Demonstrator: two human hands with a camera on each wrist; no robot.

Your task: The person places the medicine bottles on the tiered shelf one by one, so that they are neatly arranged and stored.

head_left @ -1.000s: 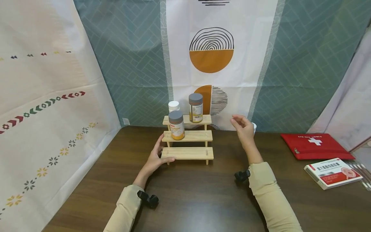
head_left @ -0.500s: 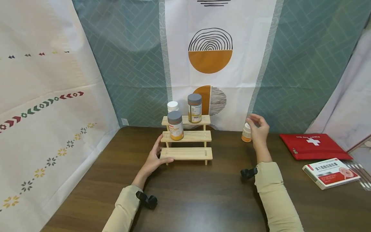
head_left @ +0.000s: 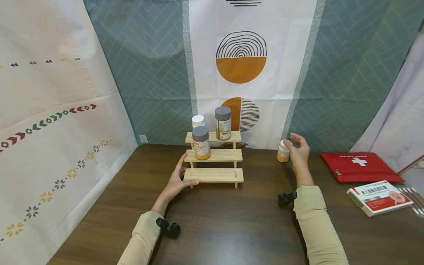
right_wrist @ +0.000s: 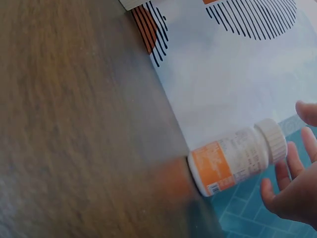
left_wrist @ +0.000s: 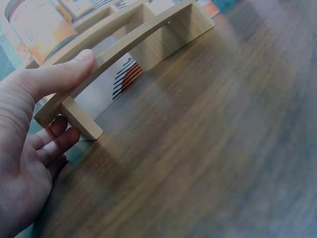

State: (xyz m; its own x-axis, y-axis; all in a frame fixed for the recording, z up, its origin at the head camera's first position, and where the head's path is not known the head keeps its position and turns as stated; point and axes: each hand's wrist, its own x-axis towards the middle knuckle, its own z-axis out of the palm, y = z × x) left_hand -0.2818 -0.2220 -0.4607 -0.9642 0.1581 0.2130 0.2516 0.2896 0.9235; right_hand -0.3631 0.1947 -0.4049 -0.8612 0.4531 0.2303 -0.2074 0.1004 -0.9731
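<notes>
A three-tier wooden display stand (head_left: 213, 175) stands on the table. My left hand (head_left: 175, 181) grips its left end, with the thumb (left_wrist: 79, 67) on the lowest shelf and fingers curled beneath beside the leg. A grey-lidded jar (head_left: 201, 144) sits on the middle shelf. Another grey-lidded jar (head_left: 223, 123) and a white-capped bottle (head_left: 198, 120), partly hidden, are at the top. To the right, a small white-and-orange pill bottle (right_wrist: 233, 159) stands upright on the table. My right hand (head_left: 300, 154) is at its right side, fingers loosely spread around the white cap and thumb apart from it.
At the right lie a red first aid pouch (head_left: 361, 167), a white-and-red medicine box (head_left: 380, 198) and several thin sticks (head_left: 412, 197) in a clear wrapper. A patterned cloth (head_left: 241, 88) hangs behind the table.
My right hand has moved right, away from in front of the pill bottle to its right side, uncovering it. My left hand stays on the stand.
</notes>
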